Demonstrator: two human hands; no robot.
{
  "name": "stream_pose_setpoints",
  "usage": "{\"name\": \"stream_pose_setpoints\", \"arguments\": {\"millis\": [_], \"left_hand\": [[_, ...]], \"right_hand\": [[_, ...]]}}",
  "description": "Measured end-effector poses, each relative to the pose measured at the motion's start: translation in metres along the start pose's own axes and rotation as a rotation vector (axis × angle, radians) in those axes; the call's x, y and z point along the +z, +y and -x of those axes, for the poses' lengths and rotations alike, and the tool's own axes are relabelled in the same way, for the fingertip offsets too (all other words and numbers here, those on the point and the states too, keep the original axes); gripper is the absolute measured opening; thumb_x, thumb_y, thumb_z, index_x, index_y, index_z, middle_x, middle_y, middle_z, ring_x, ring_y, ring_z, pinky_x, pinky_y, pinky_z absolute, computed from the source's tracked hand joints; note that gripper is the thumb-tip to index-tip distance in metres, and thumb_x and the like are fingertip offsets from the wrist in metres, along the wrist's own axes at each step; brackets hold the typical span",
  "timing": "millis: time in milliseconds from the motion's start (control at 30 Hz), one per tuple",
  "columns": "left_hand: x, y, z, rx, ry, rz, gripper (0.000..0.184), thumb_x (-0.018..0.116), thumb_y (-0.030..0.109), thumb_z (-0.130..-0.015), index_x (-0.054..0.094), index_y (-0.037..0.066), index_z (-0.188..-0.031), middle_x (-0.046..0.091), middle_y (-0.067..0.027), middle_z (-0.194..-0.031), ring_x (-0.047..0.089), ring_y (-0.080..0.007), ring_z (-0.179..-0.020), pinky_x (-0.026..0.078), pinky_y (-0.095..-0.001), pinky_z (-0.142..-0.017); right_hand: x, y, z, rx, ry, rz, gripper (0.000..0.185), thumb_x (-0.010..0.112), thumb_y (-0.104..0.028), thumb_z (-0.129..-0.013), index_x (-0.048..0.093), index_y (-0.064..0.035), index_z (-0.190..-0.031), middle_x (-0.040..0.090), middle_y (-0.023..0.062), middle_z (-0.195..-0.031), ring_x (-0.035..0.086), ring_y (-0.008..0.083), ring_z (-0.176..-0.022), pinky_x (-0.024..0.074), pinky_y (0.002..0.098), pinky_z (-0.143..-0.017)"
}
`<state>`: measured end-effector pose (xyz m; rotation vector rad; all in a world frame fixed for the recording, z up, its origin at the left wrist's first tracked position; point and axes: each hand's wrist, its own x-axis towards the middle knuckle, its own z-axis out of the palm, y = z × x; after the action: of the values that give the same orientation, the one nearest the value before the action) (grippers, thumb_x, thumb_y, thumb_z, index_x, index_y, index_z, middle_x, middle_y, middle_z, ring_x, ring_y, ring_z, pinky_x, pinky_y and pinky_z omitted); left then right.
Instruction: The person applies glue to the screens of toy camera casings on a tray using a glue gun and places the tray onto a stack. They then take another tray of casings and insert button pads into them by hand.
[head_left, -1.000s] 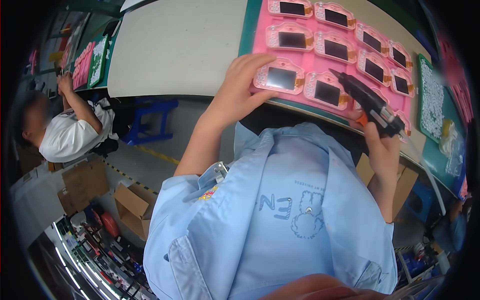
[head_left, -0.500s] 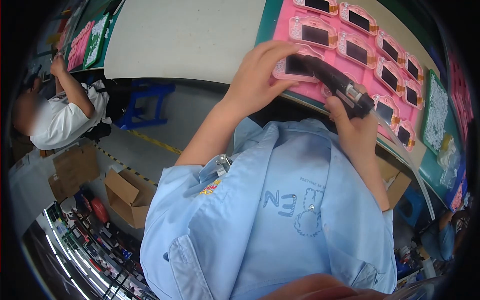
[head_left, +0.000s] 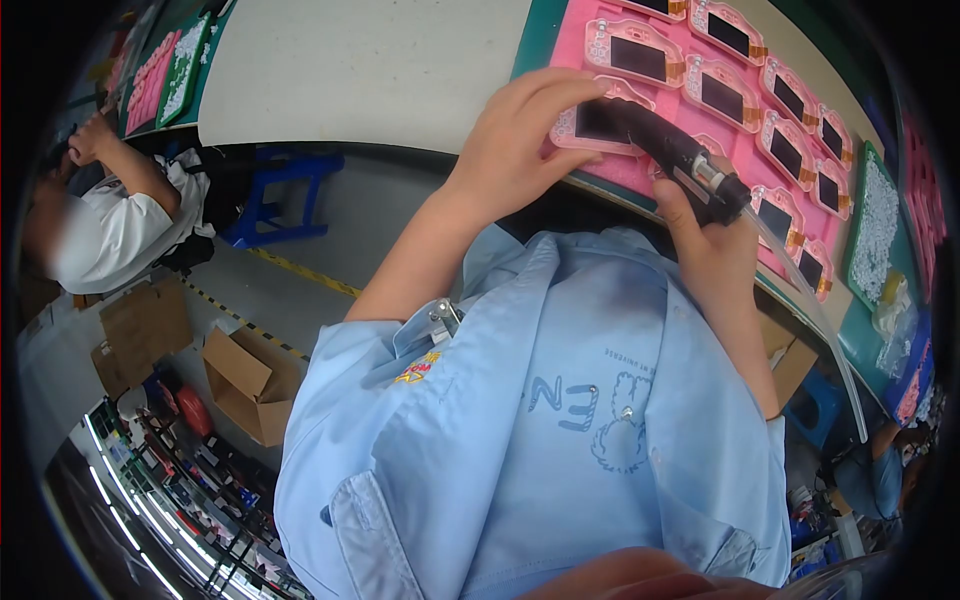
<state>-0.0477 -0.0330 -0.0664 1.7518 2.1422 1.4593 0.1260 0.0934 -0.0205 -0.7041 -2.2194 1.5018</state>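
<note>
My left hand (head_left: pixel 510 145) curves round the left end of a pink game-console-shaped shell (head_left: pixel 575 125) with a dark screen in it, index finger at its upper edge and thumb at the lower one. In my right hand (head_left: pixel 715 240) is a black air gun (head_left: pixel 665 140) with a metal fitting and a clear hose (head_left: pixel 805 285) running off its back. The gun's dark front end lies over the right part of that shell's screen and hides it. My right fingers are mostly hidden behind the gun.
Several similar shells with screens (head_left: pixel 640 58) lie on a pink tray (head_left: pixel 660 100). A green tray of small white parts (head_left: pixel 875 220) is at the right. To the left are a seated co-worker in a white shirt (head_left: pixel 130 235), a blue stool (head_left: pixel 285 200) and an opened carton (head_left: pixel 245 385).
The view has shifted slightly. My left hand stays at the same shell, and the air gun has barely moved over it. The co-worker's hand on the left has moved a little.
</note>
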Motion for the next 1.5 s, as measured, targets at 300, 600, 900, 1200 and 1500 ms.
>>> {"name": "stream_pose_setpoints", "arguments": {"millis": [300, 600, 900, 1200, 1500], "left_hand": [[0.000, 0.001, -0.001, 0.010, 0.014, 0.005, 0.064, 0.081, 0.007, -0.063, 0.053, 0.008, -0.120, 0.056, -0.0102, -0.119, 0.053, -0.0285, -0.111, 0.045, -0.0351, -0.092], [0.002, -0.001, 0.001, 0.050, 0.039, -0.012, 0.060, 0.081, 0.009, -0.064, 0.054, 0.007, -0.118, 0.058, -0.0097, -0.118, 0.054, -0.0280, -0.110, 0.046, -0.0351, -0.091], [0.003, -0.002, 0.000, 0.091, 0.030, -0.039, 0.055, 0.080, 0.008, -0.065, 0.055, 0.007, -0.114, 0.058, -0.0093, -0.117, 0.055, -0.0272, -0.109, 0.047, -0.0345, -0.090], [0.002, 0.000, -0.001, 0.076, 0.033, -0.021, 0.054, 0.080, 0.008, -0.064, 0.057, 0.007, -0.113, 0.059, -0.0091, -0.116, 0.055, -0.0266, -0.109, 0.047, -0.0340, -0.090], [-0.002, 0.002, -0.002, -0.028, -0.031, 0.032, 0.055, 0.080, 0.010, -0.065, 0.056, 0.008, -0.115, 0.057, -0.0092, -0.119, 0.054, -0.0267, -0.111, 0.046, -0.0340, -0.092]], "right_hand": [[-0.005, 0.003, 0.003, -0.038, -0.017, 0.032, 0.032, 0.068, -0.027, -0.085, 0.057, -0.0007, -0.100, 0.061, 0.0105, -0.081, 0.056, 0.0199, -0.072, 0.0447, 0.0305, -0.067], [-0.020, -0.006, 0.023, 0.079, -0.039, 0.128, 0.030, 0.069, -0.024, -0.084, 0.055, -0.0011, -0.095, 0.060, 0.0112, -0.077, 0.055, 0.0209, -0.068, 0.0446, 0.0304, -0.064], [-0.023, -0.023, 0.022, 0.104, -0.096, 0.314, 0.029, 0.070, -0.023, -0.083, 0.053, -0.0018, -0.092, 0.058, 0.0111, -0.070, 0.055, 0.0218, -0.061, 0.0437, 0.0312, -0.058], [-0.023, -0.024, 0.022, 0.111, -0.078, 0.329, 0.030, 0.072, -0.022, -0.081, 0.054, -0.0025, -0.095, 0.059, 0.0106, -0.071, 0.056, 0.0215, -0.060, 0.0437, 0.0310, -0.057], [-0.023, -0.007, 0.018, 0.078, -0.002, 0.005, 0.032, 0.068, -0.016, -0.084, 0.055, -0.0007, -0.109, 0.066, 0.0091, -0.084, 0.063, 0.0162, -0.075, 0.0493, 0.0280, -0.066]]}}
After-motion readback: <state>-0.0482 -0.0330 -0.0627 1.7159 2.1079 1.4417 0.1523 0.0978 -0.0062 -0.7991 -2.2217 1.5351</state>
